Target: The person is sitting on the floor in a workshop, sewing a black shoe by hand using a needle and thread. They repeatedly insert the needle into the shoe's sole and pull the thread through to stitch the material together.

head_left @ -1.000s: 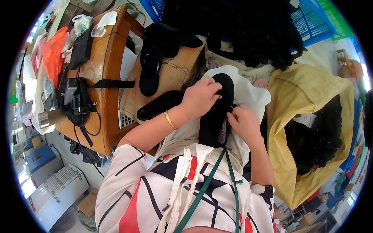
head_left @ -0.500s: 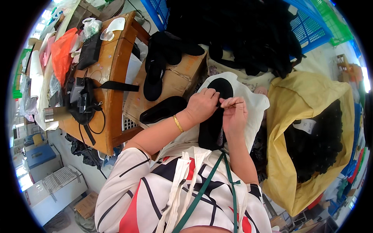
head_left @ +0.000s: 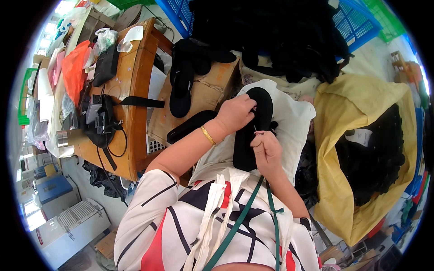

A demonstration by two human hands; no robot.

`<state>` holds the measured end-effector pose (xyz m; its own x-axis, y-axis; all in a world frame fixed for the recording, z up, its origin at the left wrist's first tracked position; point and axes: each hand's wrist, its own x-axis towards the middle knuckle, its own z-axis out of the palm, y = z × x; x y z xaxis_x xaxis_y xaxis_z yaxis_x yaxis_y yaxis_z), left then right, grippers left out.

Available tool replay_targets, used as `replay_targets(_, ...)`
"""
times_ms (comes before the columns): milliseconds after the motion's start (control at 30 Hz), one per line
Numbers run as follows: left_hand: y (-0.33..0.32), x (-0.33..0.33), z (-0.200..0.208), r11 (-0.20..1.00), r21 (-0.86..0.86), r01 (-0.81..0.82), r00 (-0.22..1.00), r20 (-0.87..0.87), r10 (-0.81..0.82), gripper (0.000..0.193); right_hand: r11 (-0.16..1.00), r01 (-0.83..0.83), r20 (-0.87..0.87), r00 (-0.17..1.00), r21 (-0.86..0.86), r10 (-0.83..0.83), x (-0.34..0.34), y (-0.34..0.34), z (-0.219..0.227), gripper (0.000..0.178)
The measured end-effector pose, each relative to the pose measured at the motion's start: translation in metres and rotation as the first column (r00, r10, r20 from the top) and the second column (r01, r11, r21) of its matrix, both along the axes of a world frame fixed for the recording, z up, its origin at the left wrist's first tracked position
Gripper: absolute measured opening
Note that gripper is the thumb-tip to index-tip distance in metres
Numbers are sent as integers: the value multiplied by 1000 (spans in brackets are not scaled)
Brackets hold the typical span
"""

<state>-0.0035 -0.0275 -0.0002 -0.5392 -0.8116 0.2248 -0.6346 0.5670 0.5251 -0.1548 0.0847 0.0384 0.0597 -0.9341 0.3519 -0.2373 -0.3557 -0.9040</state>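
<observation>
A black cloth shoe [head_left: 244,151] lies lengthwise on the white cloth [head_left: 289,115] over my lap, its rounded end away from me. My left hand [head_left: 236,113], a gold bracelet at its wrist, grips the shoe's left edge near the middle with curled fingers. Closer to me, at the right edge of the shoe, my right hand [head_left: 266,151] is closed in a pinch. A short, thin, needle-like thing [head_left: 256,129] sticks up from its fingertips. Whether a thread runs from it is too fine to tell. The two hands are apart.
Several black shoes [head_left: 181,86] lie on a cardboard box [head_left: 210,92] ahead-left. A wooden table [head_left: 131,99] holds a black bag [head_left: 97,117]. A blue crate [head_left: 357,22] heaped with black shoes stands ahead. To the right is a yellow sack [head_left: 332,180] of black pieces.
My right hand has drawn back toward me, away from my left hand, and turned its knuckles up. My left hand stays on the shoe. The view has shifted slightly.
</observation>
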Motion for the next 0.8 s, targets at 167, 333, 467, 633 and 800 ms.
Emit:
replay_targets(167,-5,-1,24,967,253,-38,999,-28,46,33,955,-257,-319,926,-145,201,-18,12,58,22)
replay_targets(333,-5,-23,42,995,59,-84,966,250,67,41,668,-744,183,657,4,731,-28,19,109,24)
replay_targets(467,-7,-25,28,986,-111,-123,989,68,131,38,828,-498,476,811,257,340,-33,13,91,16)
replay_targets(633,-9,-9,15,902,355,-244,959,-51,280,32,742,-117,330,932,660,-147,-25,-20,12,11)
replay_targets(800,-7,-3,8,549,824,-142,833,-200,515,17,736,19,130,981,677,-146,-17,-36,-23,11)
